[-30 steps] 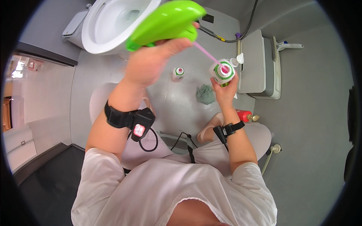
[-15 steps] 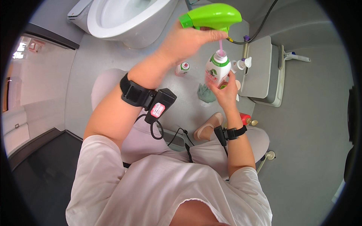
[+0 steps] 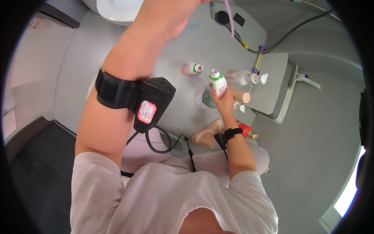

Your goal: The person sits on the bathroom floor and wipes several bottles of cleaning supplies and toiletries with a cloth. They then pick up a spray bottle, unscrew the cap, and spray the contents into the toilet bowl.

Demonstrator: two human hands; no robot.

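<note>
Over the grey floor (image 3: 163, 74), between a pinkish bottle (image 3: 191, 69) and a pump bottle (image 3: 238, 77), the white bottle (image 3: 218, 86) sat in the right hand (image 3: 224, 103), tilted a little, its open neck (image 3: 214, 73) pointing up and away from the person. That hand was closed round the lower body, leaving the green band and the neck uncovered. The bottle looked like smooth, thin-walled plastic: probably light in itself, heavier with liquid, likely to give under a hard squeeze and to turn slippery when wet. The broad lower body seemed the best place to hold it, with modest pressure, since a pinch near the uncapped mouth could push liquid out. A pink tube (image 3: 230, 19) hung from the top edge, apart from the bottle; it looked thin, light and bendy, so a hold near its upper end would probably leave the tip swaying. The left hand (image 3: 173, 17) was cut off by that same edge, and whether its fingers were clamped on anything could not be told; the tube's upper end was also out of view. The liquid level could not be seen, the fingers behind the bottle were hidden, and the green mesh sponge (image 3: 208, 100) was partly covered.
</note>
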